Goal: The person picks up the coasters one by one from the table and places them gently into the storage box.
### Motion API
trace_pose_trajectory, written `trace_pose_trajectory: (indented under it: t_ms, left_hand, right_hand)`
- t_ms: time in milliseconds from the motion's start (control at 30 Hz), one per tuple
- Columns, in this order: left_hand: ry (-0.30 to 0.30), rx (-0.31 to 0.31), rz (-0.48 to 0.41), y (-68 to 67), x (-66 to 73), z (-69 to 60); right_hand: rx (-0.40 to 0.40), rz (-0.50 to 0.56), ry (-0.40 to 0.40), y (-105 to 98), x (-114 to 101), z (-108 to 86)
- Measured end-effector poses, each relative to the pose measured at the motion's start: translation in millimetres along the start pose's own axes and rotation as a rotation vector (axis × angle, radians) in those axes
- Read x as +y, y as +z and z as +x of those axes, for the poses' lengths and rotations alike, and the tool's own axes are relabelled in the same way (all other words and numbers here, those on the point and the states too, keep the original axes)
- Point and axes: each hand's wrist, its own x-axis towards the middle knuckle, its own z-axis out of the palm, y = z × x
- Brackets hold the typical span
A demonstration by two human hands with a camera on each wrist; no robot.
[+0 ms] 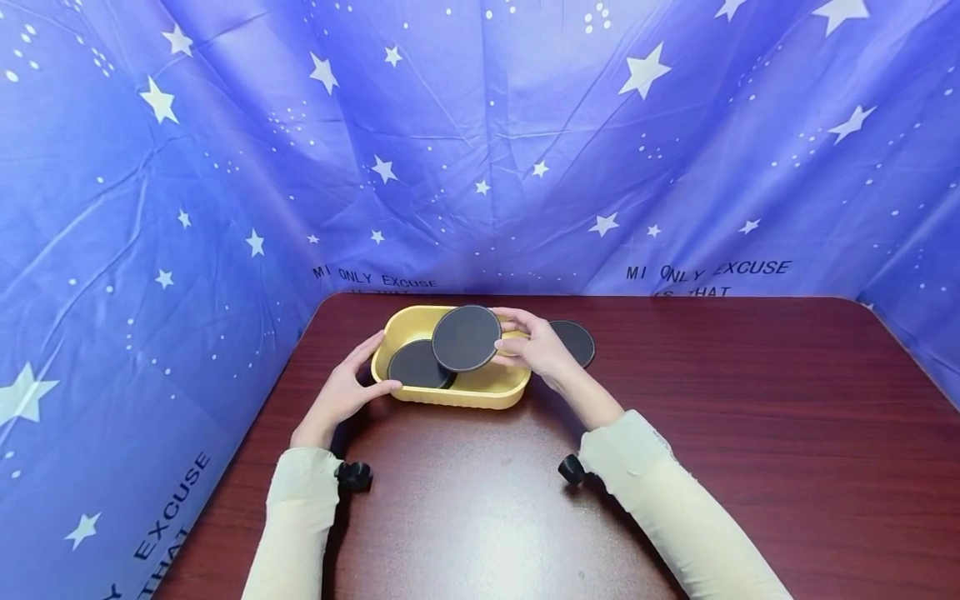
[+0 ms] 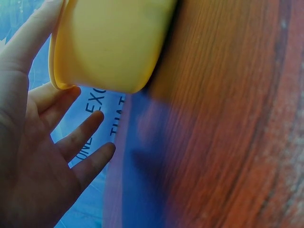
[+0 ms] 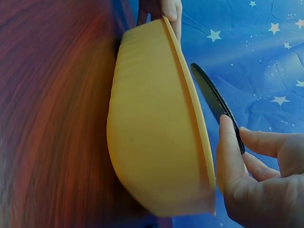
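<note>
A round black coaster [image 1: 467, 338] with a stitched edge is pinched between the thumb and fingers of my right hand [image 1: 528, 343]. It is tilted and held over the yellow oblong container [image 1: 491, 398]. Inside the container's left part lies another black coaster [image 1: 420, 364]. My left hand [image 1: 347, 390] holds the container's left end, thumb on the near rim and fingers at the far side. In the left wrist view, some fingers of the left hand [image 2: 52, 128] stand spread off the yellow wall. The right wrist view shows the held coaster [image 3: 216, 97] edge-on above the rim.
Another black round coaster [image 1: 576, 342] lies on the reddish-brown wooden table [image 1: 750, 433], just right of the container and partly hidden by my right hand. Blue star-patterned cloth [image 1: 487, 150] hangs behind the table and along its left side.
</note>
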Motion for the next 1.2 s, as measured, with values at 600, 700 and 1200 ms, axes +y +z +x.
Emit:
trace_pose_trajectory:
  t_ms: [600, 700, 1200]
  left_hand:
    - [-0.017, -0.001, 0.005, 1.3, 4.2, -0.7]
    - [-0.008, 0.004, 0.009, 0.8, -1.1, 0.9]
    - [0.001, 0.006, 0.006, 0.4, -1.1, 0.3]
  right_hand:
    - [0.015, -0.026, 0.09, 35, 9, 16.6]
    - [0.021, -0.051, 0.103, 39, 11, 19.1]
    - [-0.053, -0.367, 0.118, 47, 26, 27.3]
